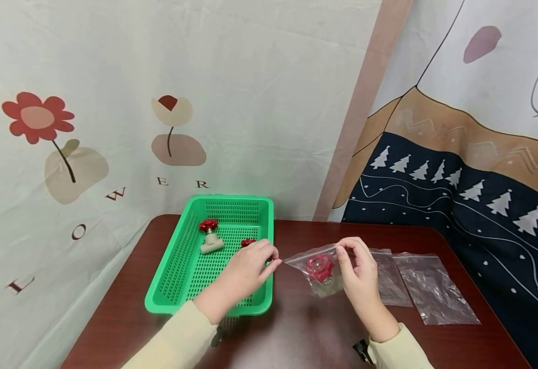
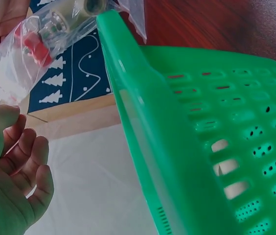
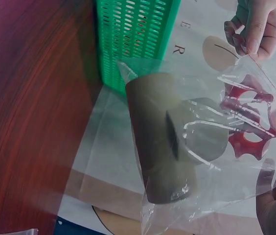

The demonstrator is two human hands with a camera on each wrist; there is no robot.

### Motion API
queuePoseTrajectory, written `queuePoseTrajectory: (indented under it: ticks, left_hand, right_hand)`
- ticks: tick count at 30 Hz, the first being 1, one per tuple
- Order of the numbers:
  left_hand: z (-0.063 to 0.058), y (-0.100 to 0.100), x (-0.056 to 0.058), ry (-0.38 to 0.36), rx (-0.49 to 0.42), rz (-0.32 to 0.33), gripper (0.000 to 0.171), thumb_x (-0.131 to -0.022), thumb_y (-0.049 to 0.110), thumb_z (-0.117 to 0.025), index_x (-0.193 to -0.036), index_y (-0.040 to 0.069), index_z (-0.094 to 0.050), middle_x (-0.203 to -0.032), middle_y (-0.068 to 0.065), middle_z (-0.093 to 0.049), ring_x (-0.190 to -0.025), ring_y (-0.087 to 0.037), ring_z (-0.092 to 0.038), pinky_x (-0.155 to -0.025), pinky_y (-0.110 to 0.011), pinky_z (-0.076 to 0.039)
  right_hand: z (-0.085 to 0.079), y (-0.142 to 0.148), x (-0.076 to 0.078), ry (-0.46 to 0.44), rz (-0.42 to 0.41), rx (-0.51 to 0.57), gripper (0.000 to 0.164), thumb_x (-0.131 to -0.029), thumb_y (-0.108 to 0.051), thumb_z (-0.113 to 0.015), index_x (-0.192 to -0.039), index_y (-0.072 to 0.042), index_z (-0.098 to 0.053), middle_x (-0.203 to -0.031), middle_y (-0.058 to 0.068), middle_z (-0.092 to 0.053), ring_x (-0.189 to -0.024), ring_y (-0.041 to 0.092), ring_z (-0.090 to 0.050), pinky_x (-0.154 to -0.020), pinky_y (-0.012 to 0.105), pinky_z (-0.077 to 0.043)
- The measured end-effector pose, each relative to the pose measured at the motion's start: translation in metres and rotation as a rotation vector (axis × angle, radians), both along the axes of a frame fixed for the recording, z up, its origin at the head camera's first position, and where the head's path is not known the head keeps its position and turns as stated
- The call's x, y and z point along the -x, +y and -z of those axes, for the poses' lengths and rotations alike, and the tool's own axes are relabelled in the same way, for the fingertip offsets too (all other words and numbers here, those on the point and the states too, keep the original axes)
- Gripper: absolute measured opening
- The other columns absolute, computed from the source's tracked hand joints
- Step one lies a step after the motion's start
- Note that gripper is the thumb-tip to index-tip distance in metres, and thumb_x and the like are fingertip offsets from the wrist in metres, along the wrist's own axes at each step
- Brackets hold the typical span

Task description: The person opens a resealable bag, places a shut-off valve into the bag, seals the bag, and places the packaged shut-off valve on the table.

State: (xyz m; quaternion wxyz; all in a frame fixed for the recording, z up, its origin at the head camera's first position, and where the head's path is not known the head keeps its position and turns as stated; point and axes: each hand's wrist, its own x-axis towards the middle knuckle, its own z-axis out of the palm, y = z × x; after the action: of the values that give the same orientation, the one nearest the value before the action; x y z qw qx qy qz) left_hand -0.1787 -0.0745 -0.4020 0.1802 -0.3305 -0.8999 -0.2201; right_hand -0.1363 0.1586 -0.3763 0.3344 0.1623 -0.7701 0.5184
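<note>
A clear zip-top bag [image 1: 328, 290] is stretched between both hands above the table. Inside it is a stop valve with a red handwheel [image 1: 319, 267] and a beige tee-shaped body [image 3: 160, 139]. My left hand [image 1: 249, 269], over the green basket's right rim, pinches the bag's left top corner between thumb and index finger. At the opposite end of the bag's mouth, my right hand [image 1: 360, 271] pinches the edge. Another red-handled valve [image 1: 211, 243] lies in the basket [image 1: 151, 301]. Beside my left hand shows a further red handwheel [image 1: 248, 242], its body hidden behind that hand.
Two flat clear zip bags lie on the table's right side, the nearer bag [image 1: 390, 282] partly behind my right hand and the outer bag [image 1: 437, 289] beyond it. The dark red table [image 1: 296, 338] ends at a printed cloth backdrop [image 1: 273, 102].
</note>
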Motion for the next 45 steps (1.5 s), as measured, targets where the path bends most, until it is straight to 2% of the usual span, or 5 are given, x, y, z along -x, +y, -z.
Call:
queuePoseTrajectory:
  ticks: [9, 17, 24, 34, 45]
  left_hand:
    - [0.001, -0.010, 0.000, -0.087, -0.056, -0.020, 0.008, -0.090, 0.023, -0.064, -0.096, 0.020, -0.061, -0.086, 0.009, -0.055, -0.076, -0.003, -0.048, -0.066, -0.018, -0.046]
    - [-0.009, -0.034, 0.002, -0.357, -0.242, -0.067, 0.041, -0.093, 0.025, -0.060, -0.133, 0.019, -0.052, -0.127, 0.003, -0.058, -0.116, -0.013, -0.055, -0.095, -0.035, -0.049]
    - [-0.014, -0.084, 0.011, -0.299, -0.148, -0.223, 0.051, -0.094, 0.025, -0.058, -0.141, 0.015, -0.043, -0.143, -0.008, -0.045, -0.131, -0.031, -0.041, -0.105, -0.052, -0.038]
    - [0.002, -0.167, 0.003, -0.463, -0.037, -0.491, 0.067, -0.095, 0.022, -0.053, -0.145, -0.009, -0.022, -0.144, -0.034, -0.028, -0.130, -0.054, -0.027, -0.101, -0.066, -0.029]
    - [0.030, -0.193, -0.006, -0.637, -0.073, -0.541, 0.057, -0.097, 0.014, -0.046, -0.140, -0.016, -0.025, -0.130, -0.040, -0.043, -0.115, -0.048, -0.048, -0.072, -0.041, -0.048]
  right_hand:
    - [0.001, 0.001, 0.001, -0.015, -0.004, 0.007, 0.011, -0.084, 0.015, -0.058, -0.094, 0.010, -0.059, -0.087, 0.019, -0.056, -0.076, 0.010, -0.055, -0.069, 0.010, -0.048]
    - [0.003, 0.004, 0.002, 0.010, 0.025, -0.020, 0.012, -0.082, 0.016, -0.059, -0.093, 0.010, -0.059, -0.086, 0.018, -0.056, -0.077, 0.008, -0.053, -0.069, 0.010, -0.047]
    - [0.006, 0.007, 0.004, 0.000, 0.032, -0.050, 0.009, -0.084, 0.013, -0.060, -0.093, 0.009, -0.059, -0.085, 0.020, -0.057, -0.075, 0.011, -0.053, -0.068, 0.010, -0.047]
    - [0.025, 0.003, 0.012, -0.077, 0.035, -0.072, 0.006, -0.086, 0.009, -0.060, -0.091, 0.006, -0.060, -0.081, 0.014, -0.058, -0.073, 0.015, -0.051, -0.065, 0.012, -0.044]
    - [0.045, -0.010, 0.021, -0.120, 0.036, 0.008, 0.004, -0.086, 0.007, -0.061, -0.090, 0.009, -0.061, -0.078, 0.013, -0.058, -0.071, 0.011, -0.053, -0.065, 0.011, -0.044]
